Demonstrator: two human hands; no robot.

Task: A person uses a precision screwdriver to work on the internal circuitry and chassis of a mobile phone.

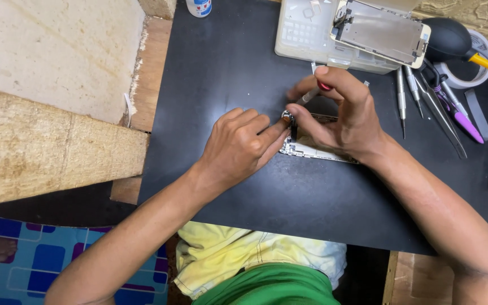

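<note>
Black mat (pixel 227 68): opened phone (pixel 306 149) at centre; left hand (pixel 238 144) steadies it, right hand (pixel 340 116) pinches screwdriver (pixel 312 93); disassembly unfinished.

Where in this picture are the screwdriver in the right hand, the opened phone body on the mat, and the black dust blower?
screwdriver (pixel 310 95), head view, on its silver shaft.
opened phone body (pixel 306 148), head view, on its lower edge.
black dust blower (pixel 447 38), head view, on its rubber bulb.
</note>
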